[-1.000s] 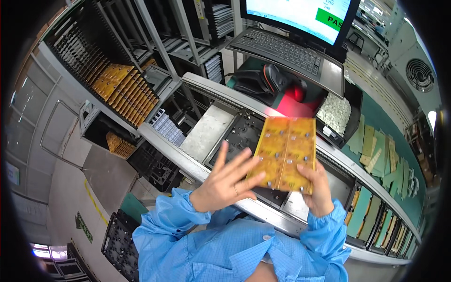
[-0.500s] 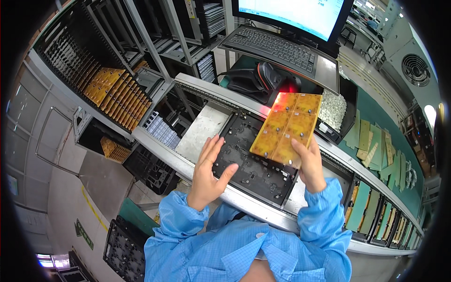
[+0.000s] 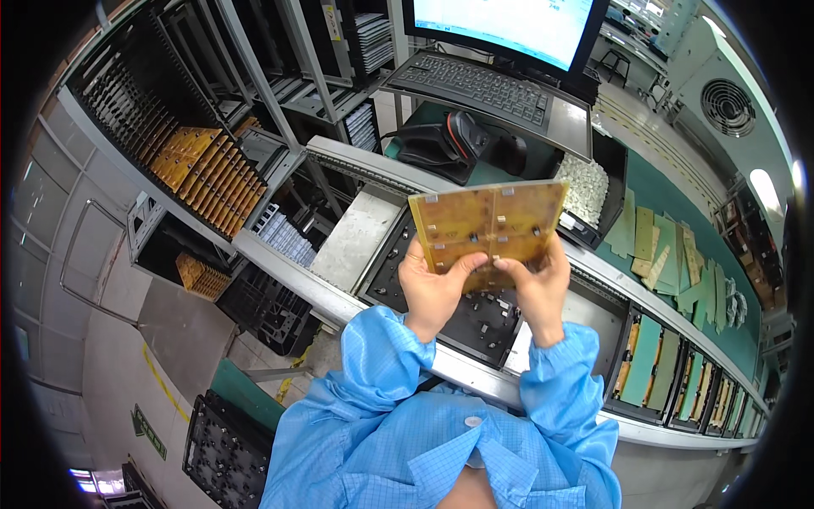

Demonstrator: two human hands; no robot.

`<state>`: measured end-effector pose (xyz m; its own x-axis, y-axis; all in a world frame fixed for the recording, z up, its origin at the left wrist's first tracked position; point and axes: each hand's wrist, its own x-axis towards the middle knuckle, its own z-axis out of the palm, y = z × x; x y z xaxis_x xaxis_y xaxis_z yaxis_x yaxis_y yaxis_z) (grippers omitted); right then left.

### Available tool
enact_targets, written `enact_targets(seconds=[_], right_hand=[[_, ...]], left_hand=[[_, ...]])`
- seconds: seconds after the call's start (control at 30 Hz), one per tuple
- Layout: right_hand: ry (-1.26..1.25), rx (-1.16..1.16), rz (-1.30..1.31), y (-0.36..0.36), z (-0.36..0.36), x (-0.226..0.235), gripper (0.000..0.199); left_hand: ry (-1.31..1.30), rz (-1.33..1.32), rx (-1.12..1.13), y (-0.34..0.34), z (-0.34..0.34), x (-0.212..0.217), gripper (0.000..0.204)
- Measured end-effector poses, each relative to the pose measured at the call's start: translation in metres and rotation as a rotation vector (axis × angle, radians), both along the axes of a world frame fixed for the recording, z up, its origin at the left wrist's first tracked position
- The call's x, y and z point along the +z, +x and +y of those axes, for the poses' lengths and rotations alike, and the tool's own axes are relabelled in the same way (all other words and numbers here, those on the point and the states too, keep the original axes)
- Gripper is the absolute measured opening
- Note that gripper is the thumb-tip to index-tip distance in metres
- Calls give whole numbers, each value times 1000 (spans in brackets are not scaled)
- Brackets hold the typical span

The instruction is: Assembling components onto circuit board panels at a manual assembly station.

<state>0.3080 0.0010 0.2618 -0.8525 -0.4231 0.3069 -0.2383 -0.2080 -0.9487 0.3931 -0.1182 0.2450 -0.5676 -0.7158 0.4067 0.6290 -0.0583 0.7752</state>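
Note:
An amber circuit board panel, divided into several sections with small parts on it, is held up and tilted in front of me. My left hand grips its near left side, thumb on the face. On its near right side my right hand is closed as well, its thumb close to the other one. Beneath the hands and the panel lies a black fixture plate with small pins, partly hidden by them. It rests between the metal rails of the line.
A black handheld scanner sits beyond the rail, below a keyboard and monitor. Amber panels fill a rack at left. At right are a bin of white pieces, green strips and loaded fixtures.
The panel has come away from the scanner, turned and tilted up toward me. My left hand, open and apart before, has moved right and taken hold of it. The scanner's red light is gone.

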Motion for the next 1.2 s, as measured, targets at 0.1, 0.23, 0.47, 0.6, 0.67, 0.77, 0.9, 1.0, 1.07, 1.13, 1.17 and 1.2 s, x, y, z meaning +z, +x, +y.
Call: enact_targets(seconds=[0.1,0.23,0.47,0.6,0.67,0.77,0.9,1.0,1.07,1.13,1.17,1.2], right_hand=[[-43,-52,91,-10,-21,-4,52],[-58,-80,93,-9,-38,5,50],[94,-376,389,14,-69,14,35],[132,-64,339,-27,-53,18,35],[385,31,369,-62,-27,18,30],[829,67,518,-89,-10,5,30],[927,137,672,-87,-19,-23,36],[962,202,706,-90,-30,-37,38],[990,242,675,-86,-36,-37,38],[1021,276,644,-81,-41,-43,38],[986,276,658,-79,-43,-52,37],[952,275,671,-76,-44,-56,37]], left_hand=[[16,17,115,-14,-4,10,39],[-15,23,198,-16,-12,31,37],[-548,-208,701,-29,-26,23,32],[-187,-30,635,-3,-47,39,44],[-66,-21,653,33,-75,45,50],[-74,19,809,71,-100,44,52],[39,16,767,90,-101,33,53],[60,-31,761,96,-102,28,53],[70,-46,760,98,-104,23,54],[64,-59,759,97,-105,17,55],[66,-62,756,96,-105,16,55],[67,-66,743,95,-104,14,55]])
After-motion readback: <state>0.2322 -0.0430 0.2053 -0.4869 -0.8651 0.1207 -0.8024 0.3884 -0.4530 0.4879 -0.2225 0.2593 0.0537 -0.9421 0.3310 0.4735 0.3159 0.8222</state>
